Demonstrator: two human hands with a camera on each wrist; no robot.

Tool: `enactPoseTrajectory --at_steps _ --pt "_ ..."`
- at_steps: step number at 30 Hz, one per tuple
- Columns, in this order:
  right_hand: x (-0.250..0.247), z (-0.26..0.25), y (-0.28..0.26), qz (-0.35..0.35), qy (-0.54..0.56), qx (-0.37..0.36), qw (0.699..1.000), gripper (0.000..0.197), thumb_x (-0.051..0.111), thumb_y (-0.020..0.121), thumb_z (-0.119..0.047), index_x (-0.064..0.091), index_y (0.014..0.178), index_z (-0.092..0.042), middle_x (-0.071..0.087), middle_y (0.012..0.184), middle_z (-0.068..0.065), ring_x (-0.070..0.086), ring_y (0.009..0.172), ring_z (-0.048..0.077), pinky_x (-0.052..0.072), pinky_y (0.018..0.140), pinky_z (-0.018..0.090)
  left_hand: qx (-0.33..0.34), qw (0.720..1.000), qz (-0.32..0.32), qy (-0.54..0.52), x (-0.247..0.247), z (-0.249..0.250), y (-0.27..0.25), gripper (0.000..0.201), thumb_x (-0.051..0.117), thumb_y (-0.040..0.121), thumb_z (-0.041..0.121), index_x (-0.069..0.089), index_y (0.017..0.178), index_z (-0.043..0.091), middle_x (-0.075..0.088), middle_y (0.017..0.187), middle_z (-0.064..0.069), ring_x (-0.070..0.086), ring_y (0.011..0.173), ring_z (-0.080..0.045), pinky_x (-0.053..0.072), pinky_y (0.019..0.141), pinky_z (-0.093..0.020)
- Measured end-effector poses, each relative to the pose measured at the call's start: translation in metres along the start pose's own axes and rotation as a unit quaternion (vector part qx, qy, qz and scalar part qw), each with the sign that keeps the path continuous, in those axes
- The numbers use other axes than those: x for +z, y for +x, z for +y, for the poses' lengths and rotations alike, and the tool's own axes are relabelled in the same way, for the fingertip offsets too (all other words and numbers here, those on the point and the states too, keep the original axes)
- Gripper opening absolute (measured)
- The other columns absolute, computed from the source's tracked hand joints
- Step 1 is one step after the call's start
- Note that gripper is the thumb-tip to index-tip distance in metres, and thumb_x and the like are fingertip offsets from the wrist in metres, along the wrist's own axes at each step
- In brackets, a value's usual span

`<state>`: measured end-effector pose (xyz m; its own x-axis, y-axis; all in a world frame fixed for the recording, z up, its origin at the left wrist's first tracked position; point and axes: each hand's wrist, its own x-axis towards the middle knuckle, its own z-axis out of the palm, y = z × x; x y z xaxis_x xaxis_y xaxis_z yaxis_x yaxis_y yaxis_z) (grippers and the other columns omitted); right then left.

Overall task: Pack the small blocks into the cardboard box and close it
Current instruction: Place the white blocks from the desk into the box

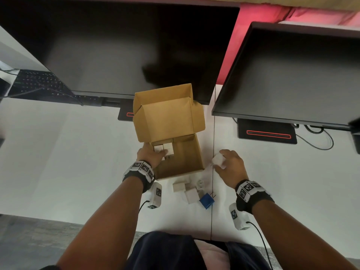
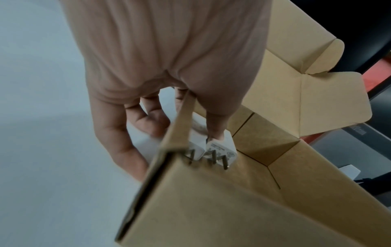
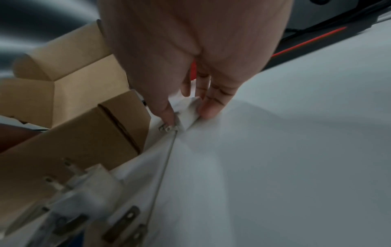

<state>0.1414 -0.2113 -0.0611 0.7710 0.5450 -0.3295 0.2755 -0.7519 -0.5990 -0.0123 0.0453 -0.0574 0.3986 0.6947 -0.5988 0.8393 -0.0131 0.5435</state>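
Observation:
The cardboard box (image 1: 194, 152) stands open on the white table, its lid (image 1: 165, 117) raised at the back. Several white plug-like blocks (image 1: 168, 148) lie in its far left corner. My left hand (image 1: 153, 154) straddles the box's left wall (image 2: 180, 127): the thumb (image 2: 215, 127) rests on a block (image 2: 222, 147) inside, and the fingers (image 2: 127, 147) curl outside. Just right of the box, my right hand (image 1: 230, 164) pinches a white block (image 1: 218, 161) low over the table, seen between thumb and fingertips in the right wrist view (image 3: 190, 108). More white blocks (image 1: 190, 194) and a blue one (image 1: 206, 200) lie in front of the box.
Two dark monitors (image 1: 126, 45) (image 1: 292, 75) overhang the back of the table, on stands with red lines (image 1: 267, 133). A keyboard (image 1: 39, 82) sits far left. A seam (image 1: 213, 133) runs down the tabletop right of the box. Cables (image 1: 321, 141) trail at the right.

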Motion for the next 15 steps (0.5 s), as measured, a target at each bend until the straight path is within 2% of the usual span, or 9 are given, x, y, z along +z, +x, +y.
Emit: enactPoseTrajectory --at_steps 3,6,10,11,13,15 --pt "-0.003 -0.010 0.001 0.047 0.046 0.000 0.998 0.062 0.082 0.078 -0.019 0.056 0.134 -0.011 0.060 0.128 0.008 0.063 0.095 0.017 0.047 0.076 0.017 0.001 1.000 0.002 0.004 -0.001 0.001 -0.002 0.067 0.079 0.087 0.045 0.048 0.142 0.022 0.071 0.128 -0.010 0.066 0.119 -0.039 0.061 0.096 -0.056" --pt "-0.009 -0.031 0.001 0.079 0.058 -0.063 0.993 0.059 0.083 0.077 -0.020 0.058 0.130 -0.014 0.060 0.120 0.000 0.062 0.088 0.011 0.047 0.069 0.009 0.001 1.000 0.002 0.006 0.000 0.000 -0.002 0.067 0.078 0.088 0.045 0.047 0.142 0.021 0.071 0.126 -0.010 0.067 0.116 -0.039 0.061 0.094 -0.057" --pt "-0.006 -0.070 0.002 0.027 0.030 -0.144 0.989 0.056 0.081 0.078 -0.017 0.059 0.130 -0.015 0.056 0.116 -0.004 0.058 0.091 0.008 0.043 0.073 0.002 -0.003 1.000 -0.004 0.012 -0.001 -0.002 0.000 0.069 0.078 0.085 0.048 0.047 0.141 0.023 0.071 0.123 -0.011 0.068 0.114 -0.039 0.062 0.093 -0.058" --pt "-0.004 -0.079 0.003 0.001 0.023 -0.163 0.986 0.054 0.079 0.078 -0.017 0.060 0.128 -0.015 0.055 0.116 -0.004 0.057 0.093 0.010 0.045 0.078 0.006 -0.004 1.000 -0.006 0.009 -0.001 -0.002 0.001 0.067 0.078 0.084 0.048 0.047 0.139 0.023 0.071 0.122 -0.011 0.068 0.113 -0.039 0.062 0.093 -0.058" --pt "0.004 -0.095 0.007 -0.061 -0.016 -0.194 0.979 0.049 0.075 0.079 -0.017 0.060 0.126 -0.016 0.053 0.113 -0.005 0.057 0.098 0.014 0.051 0.086 0.022 -0.004 1.000 -0.009 0.006 -0.001 -0.001 0.000 0.061 0.077 0.086 0.045 0.049 0.135 0.024 0.072 0.120 -0.010 0.068 0.113 -0.038 0.062 0.092 -0.058" --pt "0.016 -0.107 0.014 -0.119 -0.098 -0.210 0.966 0.045 0.071 0.083 -0.014 0.059 0.126 -0.016 0.055 0.116 -0.002 0.056 0.105 0.017 0.050 0.093 0.030 -0.003 1.000 -0.009 0.007 -0.001 -0.002 0.001 0.058 0.077 0.086 0.045 0.050 0.133 0.024 0.072 0.120 -0.011 0.067 0.114 -0.039 0.062 0.092 -0.058"
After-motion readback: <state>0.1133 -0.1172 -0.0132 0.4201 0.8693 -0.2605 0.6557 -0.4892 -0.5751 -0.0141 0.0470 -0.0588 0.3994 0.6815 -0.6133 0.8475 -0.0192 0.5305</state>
